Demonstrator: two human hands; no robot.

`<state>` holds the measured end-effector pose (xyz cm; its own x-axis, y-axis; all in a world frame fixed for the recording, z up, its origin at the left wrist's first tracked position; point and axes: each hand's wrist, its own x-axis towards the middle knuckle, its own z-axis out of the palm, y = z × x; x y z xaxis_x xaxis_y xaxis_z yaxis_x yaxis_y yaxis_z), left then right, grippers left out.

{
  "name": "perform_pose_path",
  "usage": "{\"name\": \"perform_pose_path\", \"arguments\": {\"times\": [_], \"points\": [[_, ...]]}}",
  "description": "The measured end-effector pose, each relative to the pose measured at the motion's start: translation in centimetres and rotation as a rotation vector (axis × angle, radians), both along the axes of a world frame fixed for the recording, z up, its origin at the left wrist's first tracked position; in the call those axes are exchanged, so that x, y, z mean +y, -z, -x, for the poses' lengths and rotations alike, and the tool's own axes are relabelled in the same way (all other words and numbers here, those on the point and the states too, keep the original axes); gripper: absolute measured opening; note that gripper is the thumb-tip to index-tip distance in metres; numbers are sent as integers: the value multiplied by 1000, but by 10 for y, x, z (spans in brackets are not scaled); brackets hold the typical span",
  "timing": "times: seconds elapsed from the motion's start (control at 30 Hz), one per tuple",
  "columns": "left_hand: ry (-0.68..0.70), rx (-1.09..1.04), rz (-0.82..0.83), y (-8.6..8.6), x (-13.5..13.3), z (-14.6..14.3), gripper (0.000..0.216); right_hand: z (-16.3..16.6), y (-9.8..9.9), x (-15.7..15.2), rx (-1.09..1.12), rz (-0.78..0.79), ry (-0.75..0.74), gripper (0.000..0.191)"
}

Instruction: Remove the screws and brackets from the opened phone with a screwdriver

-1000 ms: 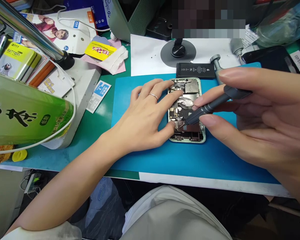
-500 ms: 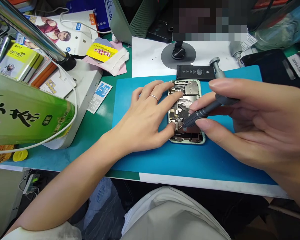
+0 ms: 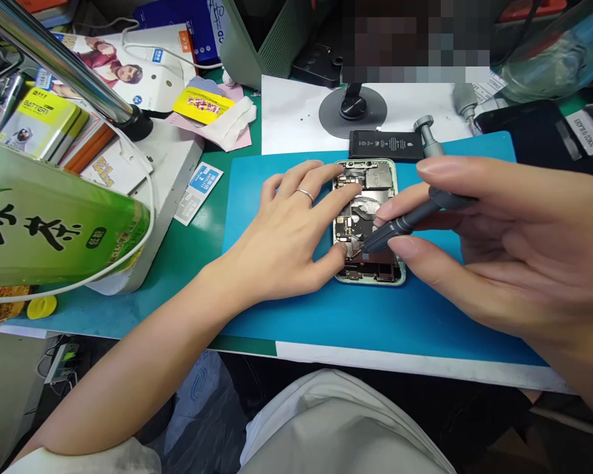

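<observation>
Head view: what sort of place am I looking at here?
Probably a phone-repair bench: an opened smartphone lies on a blue work mat, the right hand holds a slim screwdriver over it, and a black phone battery lies just beyond.

The screwdriver (image 3: 393, 230) is dark grey, the phone frame (image 3: 395, 176) pale green, the mat (image 3: 296, 322) blue.

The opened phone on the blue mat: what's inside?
Inside the phone are a silvery flat part, a dark curved strip and small board pieces. The left hand covers spots along the phone's left side; a dark tool in the right hand hides some more.
</observation>
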<state>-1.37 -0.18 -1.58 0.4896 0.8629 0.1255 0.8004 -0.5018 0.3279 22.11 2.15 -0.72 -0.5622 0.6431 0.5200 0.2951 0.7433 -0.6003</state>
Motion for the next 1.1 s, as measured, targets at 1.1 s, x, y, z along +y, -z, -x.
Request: {"name": "perform_pose_path", "arguments": {"times": [1.1], "points": [[141, -231, -250, -13, -2, -2, 15, 0, 2, 18, 270, -131, 200, 67]]}}
